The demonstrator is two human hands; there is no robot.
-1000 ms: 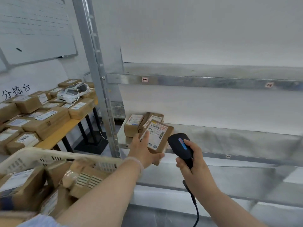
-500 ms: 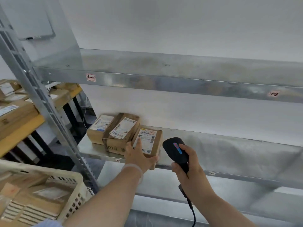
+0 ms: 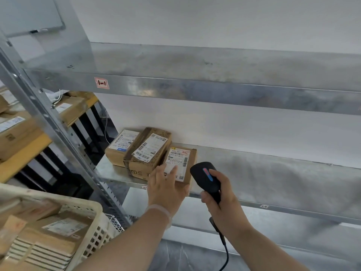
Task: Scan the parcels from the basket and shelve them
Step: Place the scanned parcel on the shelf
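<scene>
At the lower left a pale slotted basket (image 3: pixel 93 211) holds several more parcels (image 3: pixel 58 230). Behind it a yellow-edged tabletop (image 3: pixel 25 154) carries stacked boxes (image 3: pixel 18 132). A perforated metal upright (image 3: pixel 58 133) slants between these and the shelf (image 3: pixel 273 178).

Three parcels sit at the shelf's left end, touching side by side. The left parcel (image 3: pixel 119 147) is nearest the upright and the middle parcel (image 3: pixel 146 153) stands a little taller. The right parcel (image 3: pixel 182 163) has its near end at the shelf's front lip.

The left hand (image 3: pixel 166 189) rests on that right parcel. Its fingers lie nearly straight across the label and its thumb runs along the box's near edge. Just to the right, the right hand (image 3: pixel 221 200) is wrapped round the handle of a black scanner (image 3: pixel 207 178), head close beside the parcel's right side. Its cable (image 3: pixel 224 251) hangs below the wrist.

Right of the scanner the shelf runs bare to the frame edge. The upper shelf (image 3: pixel 214 75) sits well above the parcels.
</scene>
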